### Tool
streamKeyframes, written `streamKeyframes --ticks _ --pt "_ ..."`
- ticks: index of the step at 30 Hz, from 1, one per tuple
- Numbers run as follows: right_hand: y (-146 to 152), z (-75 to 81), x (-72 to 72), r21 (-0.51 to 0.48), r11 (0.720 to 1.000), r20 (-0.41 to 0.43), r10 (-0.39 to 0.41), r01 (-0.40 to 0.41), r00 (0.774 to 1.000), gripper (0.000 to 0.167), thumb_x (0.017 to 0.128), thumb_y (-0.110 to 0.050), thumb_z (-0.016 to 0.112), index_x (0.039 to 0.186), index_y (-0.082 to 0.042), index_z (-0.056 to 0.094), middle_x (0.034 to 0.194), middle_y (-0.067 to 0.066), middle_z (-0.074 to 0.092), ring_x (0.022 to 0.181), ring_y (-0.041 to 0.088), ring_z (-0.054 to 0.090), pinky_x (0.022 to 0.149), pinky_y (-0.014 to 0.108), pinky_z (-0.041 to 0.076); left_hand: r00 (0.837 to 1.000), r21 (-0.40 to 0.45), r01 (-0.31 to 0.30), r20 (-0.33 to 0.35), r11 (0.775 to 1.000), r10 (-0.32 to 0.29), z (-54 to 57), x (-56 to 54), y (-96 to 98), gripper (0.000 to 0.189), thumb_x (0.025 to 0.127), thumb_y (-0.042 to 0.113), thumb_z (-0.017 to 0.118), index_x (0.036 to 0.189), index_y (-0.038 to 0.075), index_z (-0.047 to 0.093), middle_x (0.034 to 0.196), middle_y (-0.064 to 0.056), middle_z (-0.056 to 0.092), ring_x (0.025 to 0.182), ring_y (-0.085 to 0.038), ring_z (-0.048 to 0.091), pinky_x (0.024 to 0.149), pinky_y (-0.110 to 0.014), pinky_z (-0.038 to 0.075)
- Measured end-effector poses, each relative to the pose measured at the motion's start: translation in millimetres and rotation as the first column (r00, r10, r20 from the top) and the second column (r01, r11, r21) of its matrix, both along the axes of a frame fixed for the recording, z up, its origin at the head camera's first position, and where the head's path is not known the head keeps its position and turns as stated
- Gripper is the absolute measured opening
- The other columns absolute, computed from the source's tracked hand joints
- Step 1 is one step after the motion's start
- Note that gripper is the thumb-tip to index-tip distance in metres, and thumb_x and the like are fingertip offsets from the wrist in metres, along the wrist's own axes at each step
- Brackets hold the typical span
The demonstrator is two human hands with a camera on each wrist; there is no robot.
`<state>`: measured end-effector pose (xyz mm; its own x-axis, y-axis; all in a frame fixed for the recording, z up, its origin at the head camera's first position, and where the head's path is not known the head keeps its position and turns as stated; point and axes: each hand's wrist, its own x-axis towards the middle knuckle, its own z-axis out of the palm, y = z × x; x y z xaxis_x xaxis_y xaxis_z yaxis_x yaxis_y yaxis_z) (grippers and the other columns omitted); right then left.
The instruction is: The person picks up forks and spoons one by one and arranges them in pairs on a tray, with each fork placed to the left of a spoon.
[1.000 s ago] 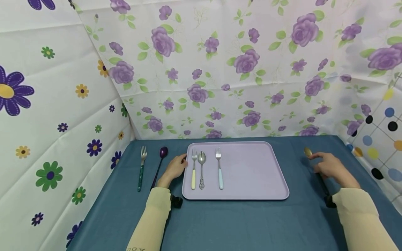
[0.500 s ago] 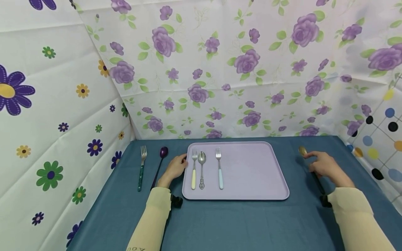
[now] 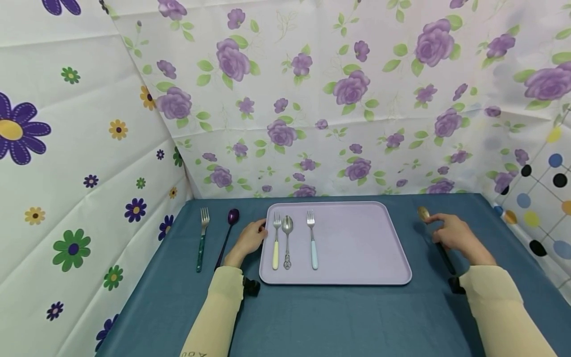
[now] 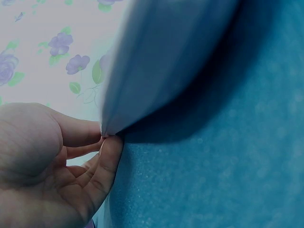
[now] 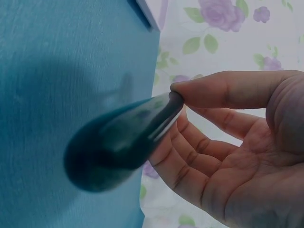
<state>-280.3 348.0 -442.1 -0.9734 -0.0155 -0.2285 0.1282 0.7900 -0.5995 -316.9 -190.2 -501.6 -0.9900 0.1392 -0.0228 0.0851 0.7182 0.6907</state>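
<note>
My left hand (image 3: 247, 241) pinches the left rim of a lilac tray (image 3: 357, 243); the left wrist view has thumb and forefinger meeting at the tray's edge (image 4: 142, 80). To the tray's right, my right hand (image 3: 456, 235) grips a spoon with a gold-coloured bowl (image 3: 423, 213) and a dark green handle (image 5: 114, 147). Raised over the cloth, it casts a shadow there, bowl pointing away from me. On the tray's left half lie a yellow-handled fork (image 3: 275, 250), an ornate silver spoon (image 3: 287, 225) and a light-blue-handled fork (image 3: 314, 253).
Left of the tray, a green-handled fork (image 3: 200, 248) and a dark purple spoon (image 3: 233, 216) lie on the blue tablecloth (image 3: 339, 322). My left forearm crosses near the purple spoon's handle end. Patterned cloth hangings (image 3: 312, 163) close off the back and both sides.
My right hand has moved left, toward the tray, carrying the gold spoon. The left hand, the tray and the cutlery on it have stayed in place.
</note>
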Motion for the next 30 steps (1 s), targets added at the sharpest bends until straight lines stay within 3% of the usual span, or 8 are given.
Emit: streamKeyframes --ticks 3,10,19,30 --pt "-3.4 1.4 -0.7 0.004 1.0 0.007 0.005 -0.005 1.0 0.061 0.085 0.004 0.06 0.143 0.013 0.047 0.085 0.014 0.068 0.059 0.024 0.057 0.061 0.042 0.052 1.0 0.001 0.0 0.004 1.0 0.0 0.1 0.5 -0.1 0.046 0.107 0.01 0.052 0.15 -0.005 0.05 0.106 -0.014 0.056 0.093 -0.026 0.054 0.08 -0.039 0.043" --pt "-12.8 3.4 -3.5 -0.007 1.0 0.005 0.019 -0.019 1.0 0.06 0.084 0.004 0.059 0.143 0.013 0.047 0.078 0.01 0.065 0.056 0.022 0.055 0.059 0.04 0.051 1.0 0.001 -0.008 0.011 1.0 0.008 -0.1 1.2 -0.1 0.046 0.107 0.01 0.052 0.151 -0.005 0.05 0.106 -0.014 0.056 0.093 -0.026 0.054 0.08 -0.039 0.043" --pt "-22.8 4.1 -4.1 -0.023 1.0 0.027 0.015 -0.014 1.0 0.061 0.085 0.005 0.058 0.145 0.012 0.047 0.088 0.016 0.068 0.059 0.023 0.056 0.061 0.041 0.052 1.0 -0.003 -0.008 0.01 1.0 0.008 0.1 0.6 -0.1 0.046 0.107 0.01 0.052 0.151 -0.004 0.05 0.107 -0.014 0.056 0.095 -0.027 0.054 0.082 -0.04 0.044" --pt "-25.7 1.5 -9.3 -0.054 0.998 0.034 0.034 -0.033 0.999 0.062 0.086 0.004 0.058 0.146 0.011 0.046 0.084 0.011 0.067 0.056 0.021 0.052 0.061 0.041 0.051 1.0 0.002 -0.006 0.008 1.0 0.006 -0.9 -0.8 -1.2 0.046 0.107 0.009 0.053 0.15 -0.005 0.05 0.105 -0.014 0.056 0.094 -0.026 0.054 0.081 -0.039 0.043"
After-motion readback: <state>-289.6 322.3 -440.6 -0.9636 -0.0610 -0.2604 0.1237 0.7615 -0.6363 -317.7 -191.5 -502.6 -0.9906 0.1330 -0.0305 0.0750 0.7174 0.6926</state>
